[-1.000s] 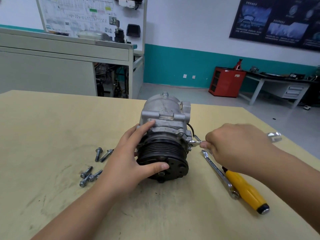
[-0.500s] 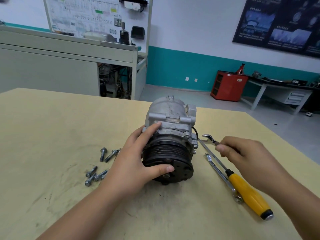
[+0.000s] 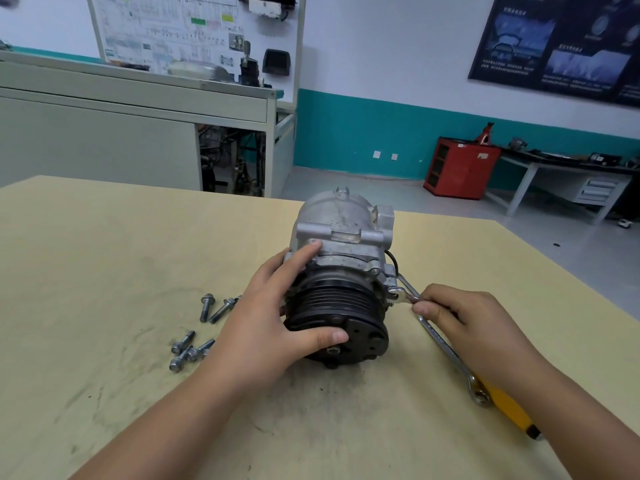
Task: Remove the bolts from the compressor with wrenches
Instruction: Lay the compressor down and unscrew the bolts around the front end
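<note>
Item, compressor [image 3: 343, 237]: lies on the table [image 3: 104, 254], pulley toward me, my left hand [image 3: 266, 327] gripping round the pulley to steady it. Tool, wrench [image 3: 401, 294]: pinched in my right hand [image 3: 464, 320], head at the right-side flange; I judge a flange bolt is being loosened, and next I need the head seated squarely and a short swing. Containers: none on the table; freed bolts [image 3: 194, 344] lie loose left of the compressor.

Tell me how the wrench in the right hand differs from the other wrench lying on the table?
The held wrench is gripped by the right hand; the table wrench lies flat beside the yellow-handled screwdriver. The held wrench has its head at the compressor, on its right side; the table wrench lies clear of it. The hand hides most of the held wrench; the table wrench shows its ring end. Both are shiny bare metal.
</note>
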